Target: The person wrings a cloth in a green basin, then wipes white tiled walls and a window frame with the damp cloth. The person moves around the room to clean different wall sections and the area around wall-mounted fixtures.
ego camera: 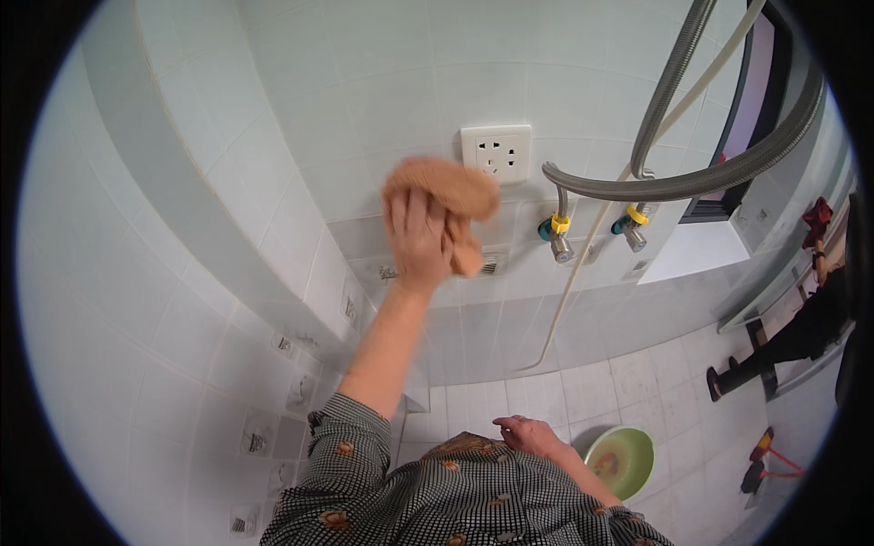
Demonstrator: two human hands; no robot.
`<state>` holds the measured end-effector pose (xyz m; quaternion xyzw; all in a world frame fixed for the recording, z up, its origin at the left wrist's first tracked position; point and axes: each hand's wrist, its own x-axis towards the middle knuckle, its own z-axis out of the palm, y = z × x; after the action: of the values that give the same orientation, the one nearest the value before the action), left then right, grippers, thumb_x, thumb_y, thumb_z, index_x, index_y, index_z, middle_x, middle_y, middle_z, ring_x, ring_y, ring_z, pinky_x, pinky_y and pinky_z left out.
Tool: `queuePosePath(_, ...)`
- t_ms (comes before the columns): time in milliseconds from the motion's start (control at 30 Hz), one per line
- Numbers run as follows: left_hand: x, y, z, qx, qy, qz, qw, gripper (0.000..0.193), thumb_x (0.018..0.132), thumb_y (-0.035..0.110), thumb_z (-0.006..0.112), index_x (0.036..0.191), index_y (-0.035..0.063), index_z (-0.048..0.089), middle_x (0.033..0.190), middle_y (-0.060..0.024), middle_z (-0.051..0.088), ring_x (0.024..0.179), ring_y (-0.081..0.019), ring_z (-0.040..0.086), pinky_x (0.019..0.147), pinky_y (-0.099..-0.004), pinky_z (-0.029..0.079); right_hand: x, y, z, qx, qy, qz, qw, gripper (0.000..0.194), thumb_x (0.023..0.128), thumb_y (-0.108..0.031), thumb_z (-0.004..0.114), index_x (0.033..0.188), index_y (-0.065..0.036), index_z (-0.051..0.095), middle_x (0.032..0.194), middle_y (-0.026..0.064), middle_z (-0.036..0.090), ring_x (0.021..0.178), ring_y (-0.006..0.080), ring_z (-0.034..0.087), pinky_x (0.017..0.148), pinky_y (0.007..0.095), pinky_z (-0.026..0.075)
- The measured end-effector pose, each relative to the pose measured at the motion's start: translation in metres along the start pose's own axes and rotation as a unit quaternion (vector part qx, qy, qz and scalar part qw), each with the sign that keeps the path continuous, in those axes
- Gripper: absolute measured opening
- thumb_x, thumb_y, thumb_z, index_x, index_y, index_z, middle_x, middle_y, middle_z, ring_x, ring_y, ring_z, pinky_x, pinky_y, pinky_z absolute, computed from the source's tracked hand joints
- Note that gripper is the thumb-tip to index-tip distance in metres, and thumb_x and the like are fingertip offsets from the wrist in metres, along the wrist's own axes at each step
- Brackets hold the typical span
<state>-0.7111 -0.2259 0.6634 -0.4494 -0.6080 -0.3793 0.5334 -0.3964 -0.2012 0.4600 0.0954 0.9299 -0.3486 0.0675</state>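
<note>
My left hand [418, 235] is raised against the tiled wall [403, 116], its fingers on an orange-brown cloth [444, 184]. The cloth is blurred and bunched, with one end hanging below the hand. Just right of it is a white wall socket panel [496, 153], and a small patterned tile shows partly behind the cloth's lower end. My right hand [529, 435] hangs low in front of my body, empty, with a finger pointing left. A green basin [621, 464] stands on the floor to its right.
Right of the socket are two valves [561, 247] with yellow handles, braided metal hoses [710, 179] and a thin white hose [577, 273]. A windowsill [696, 252] juts beyond them. At the far right stands another person [799, 327], near a red-handled tool [782, 473] on the floor.
</note>
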Motion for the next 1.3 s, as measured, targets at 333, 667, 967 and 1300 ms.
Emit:
queuePosePath(333, 0.101, 0.017, 0.028, 0.086, -0.142, 0.160, 0.973, 0.047, 0.073, 0.020, 0.063, 0.119, 0.0284, 0.063, 0.138, -0.0016, 0.051, 0.129, -0.0223, 0.043, 0.097, -0.0640, 0.025, -0.003, 0.007, -0.001, -0.010, 0.013, 0.007, 1.000, 0.034, 0.092, -0.024, 0.053, 0.125, -0.017, 0.055, 0.109, 0.0149, 0.065, 0.092, 0.0339, 0.065, 0.076, 0.0438, 0.054)
queuePosePath(667, -0.006, -0.013, 0.021, 0.121, -0.165, 0.058, 0.977, 0.030, 0.080, 0.034, 0.064, 0.109, 0.0264, 0.066, 0.135, -0.0090, 0.050, 0.131, -0.0305, 0.039, 0.097, -0.0681, 0.020, -0.008, 0.015, -0.003, -0.036, 0.023, -0.004, 0.999, 0.035, 0.089, -0.023, 0.056, 0.123, -0.016, 0.056, 0.105, 0.0150, 0.066, 0.088, 0.0330, 0.066, 0.073, 0.0439, 0.055)
queuePosePath(967, -0.095, -0.001, 0.008, 0.076, -0.244, 0.152, 0.955, 0.021, 0.076, 0.024, 0.063, 0.095, 0.0151, 0.067, 0.119, -0.0032, 0.058, 0.117, -0.0204, 0.049, 0.088, -0.0570, 0.035, -0.020, 0.026, 0.000, -0.061, 0.043, -0.017, 0.997, 0.034, 0.088, -0.025, 0.058, 0.121, -0.015, 0.057, 0.101, 0.0140, 0.067, 0.084, 0.0320, 0.067, 0.068, 0.0429, 0.055)
queuePosePath(1300, 0.062, 0.054, 0.048, 0.129, -0.149, 0.157, 0.968, 0.024, 0.072, 0.015, 0.065, 0.095, 0.0115, 0.068, 0.128, -0.0017, 0.055, 0.125, -0.0191, 0.044, 0.092, -0.0543, 0.038, -0.017, 0.034, 0.007, -0.056, 0.041, -0.012, 0.998, 0.036, 0.087, -0.027, 0.059, 0.121, -0.016, 0.058, 0.101, 0.0138, 0.068, 0.084, 0.0317, 0.068, 0.068, 0.0432, 0.056)
